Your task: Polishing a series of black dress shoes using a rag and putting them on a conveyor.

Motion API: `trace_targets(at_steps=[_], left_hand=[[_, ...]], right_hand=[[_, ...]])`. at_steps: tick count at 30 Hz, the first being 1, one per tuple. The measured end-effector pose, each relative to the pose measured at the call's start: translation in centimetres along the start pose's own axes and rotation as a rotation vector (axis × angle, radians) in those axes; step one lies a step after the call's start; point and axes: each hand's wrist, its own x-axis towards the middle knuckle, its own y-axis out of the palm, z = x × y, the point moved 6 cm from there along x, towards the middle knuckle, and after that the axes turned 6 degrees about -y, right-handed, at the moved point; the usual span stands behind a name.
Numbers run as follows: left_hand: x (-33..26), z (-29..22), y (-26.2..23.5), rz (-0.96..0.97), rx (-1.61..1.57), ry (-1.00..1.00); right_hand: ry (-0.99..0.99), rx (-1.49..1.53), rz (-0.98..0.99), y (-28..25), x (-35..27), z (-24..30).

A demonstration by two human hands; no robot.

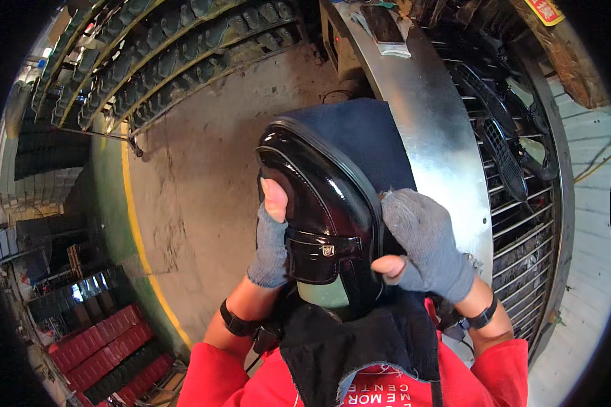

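Observation:
A glossy black shoe [312, 183] with a strap and a small metal emblem is held upright in front of me, its toe pointing away. A pale green lining or insole shows at its opening. Around its left side my left hand [271, 237] is closed, in a grey glove with the thumb tip bare and resting on the upper. At the right edge of the sole is my right hand [431, 244], also gloved in grey. Its fingers are pressed together against the sole rim and its bare thumb meets the heel side. A dark apron cloth [366, 136] lies under the shoe.
To the right runs a metal bench top [434, 136], with a rack of metal bars [523, 237] beyond it bearing several black shoes or soles [502, 156]. A tiered rack [176, 61] of shoe forms stands far left. Red and black stacked pieces [102, 346] lie lower left.

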Motion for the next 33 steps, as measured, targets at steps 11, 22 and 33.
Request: trace_targets(at_steps=[11, 22, 33], left_hand=[[-2.7, -1.4, 2.0, -0.016, 0.253, 0.083], [-3.7, -4.5, 4.2, -0.109, 0.633, 0.349], [7.1, -7.5, 7.4, 0.203, 0.635, 0.393]], right_hand=[[0.274, 0.694, -0.299, 0.1, 5.8, 0.8], [0.559, 0.784, -0.430, 3.5, 2.5, 0.1], [1.058, 1.805, -0.288, 9.4, -0.8, -4.8]])
